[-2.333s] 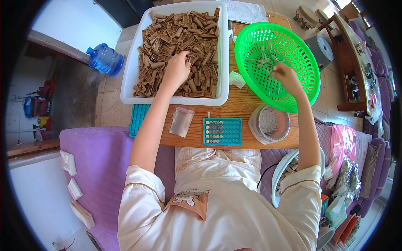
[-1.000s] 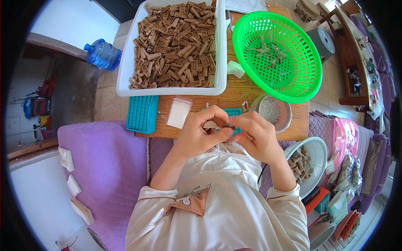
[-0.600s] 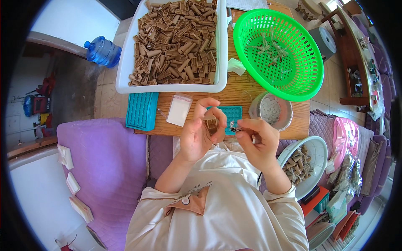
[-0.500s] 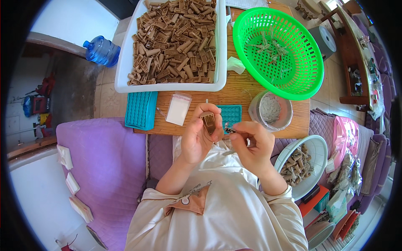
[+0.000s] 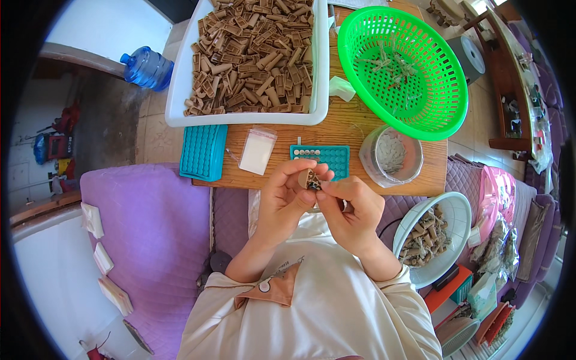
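In front of my chest my left hand grips a small brown plastic casing, hollow like the many in the white tub. The fingers of my right hand are pinched at its right side, on a small dark part with wires that sits at the casing's opening. Its exact kind is too small to make out. Just beyond my hands lies a teal tray with round pockets; several pockets in its far row hold small silvery round pieces.
A white tub of brown casings stands at the back, beside a green basket of wired parts. Around the table lie stacked teal trays, a packet of white sheets and a bucket of grey-white pieces. A pale basin stands at right.
My right hand has moved left to meet my left hand, bringing the dark wired part to the casing. The casing has turned in my left fingers, and more of the teal tray shows.
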A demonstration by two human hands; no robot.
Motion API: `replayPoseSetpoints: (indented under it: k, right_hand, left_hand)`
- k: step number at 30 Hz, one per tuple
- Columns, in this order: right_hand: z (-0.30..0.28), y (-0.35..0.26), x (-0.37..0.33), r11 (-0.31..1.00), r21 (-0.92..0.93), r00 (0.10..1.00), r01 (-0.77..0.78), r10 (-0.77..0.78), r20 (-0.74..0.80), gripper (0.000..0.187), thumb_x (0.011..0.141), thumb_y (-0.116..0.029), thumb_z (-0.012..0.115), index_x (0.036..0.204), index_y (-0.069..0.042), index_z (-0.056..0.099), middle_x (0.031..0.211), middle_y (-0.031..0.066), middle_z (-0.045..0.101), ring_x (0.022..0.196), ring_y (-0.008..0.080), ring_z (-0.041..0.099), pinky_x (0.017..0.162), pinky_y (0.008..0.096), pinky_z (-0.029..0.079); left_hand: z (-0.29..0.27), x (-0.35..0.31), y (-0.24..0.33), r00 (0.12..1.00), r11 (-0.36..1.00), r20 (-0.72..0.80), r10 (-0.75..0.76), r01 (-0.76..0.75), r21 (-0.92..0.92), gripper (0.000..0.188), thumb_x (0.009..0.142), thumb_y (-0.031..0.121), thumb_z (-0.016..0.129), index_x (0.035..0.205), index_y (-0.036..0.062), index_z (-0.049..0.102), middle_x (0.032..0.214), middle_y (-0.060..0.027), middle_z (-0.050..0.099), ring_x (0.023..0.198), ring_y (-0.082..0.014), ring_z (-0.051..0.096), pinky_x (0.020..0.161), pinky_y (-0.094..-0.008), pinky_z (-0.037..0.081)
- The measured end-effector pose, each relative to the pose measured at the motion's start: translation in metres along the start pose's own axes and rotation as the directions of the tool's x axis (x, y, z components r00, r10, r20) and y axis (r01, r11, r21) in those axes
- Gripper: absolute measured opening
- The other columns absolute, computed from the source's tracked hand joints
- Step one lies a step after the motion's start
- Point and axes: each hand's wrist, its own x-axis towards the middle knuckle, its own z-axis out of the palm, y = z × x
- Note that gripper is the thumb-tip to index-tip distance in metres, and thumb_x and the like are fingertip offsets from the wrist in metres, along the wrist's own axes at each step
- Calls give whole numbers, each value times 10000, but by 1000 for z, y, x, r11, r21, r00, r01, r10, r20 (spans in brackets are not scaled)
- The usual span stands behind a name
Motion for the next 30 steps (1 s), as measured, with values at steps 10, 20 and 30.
replayPoseSetpoints:
  k: [10, 20, 30]
  right_hand:
    - [3, 7, -4, 998, -48, 984, 36, -27, 175, 177, 713, 72, 592, 876, 5, 577, 840, 82, 504, 639, 131, 526, 516, 207, 420]
    - [18, 29, -33, 894, 297, 940, -336, 338, 46, 340, 752, 103, 503, 1067, -17, 456, 936, 68, 504, 571, 51, 429, 471, 180, 359]
    - [9, 18, -24, 737, 405, 841, -541, 480, 251, 384, 789, 96, 454, 1150, -15, 384, 974, 48, 496, 634, 36, 483, 494, 174, 374]
  left_hand:
    - [-1, 0, 13, 981, 985, -104, -166, 161, -52, 440, 827, 192, 545, 1202, 15, 397, 1136, -133, 497, 1005, -182, 518, 825, -279, 446]
    - [1, 1, 8, 967, 985, -190, -168, 158, -66, 330, 883, 203, 435, 1154, 21, 392, 1104, -130, 508, 959, -208, 550, 730, -263, 509]
    - [-7, 0, 5, 887, 717, -126, -444, 267, -644, 292, 891, 173, 401, 1140, 21, 387, 1122, -129, 494, 1010, -266, 524, 796, -355, 506]
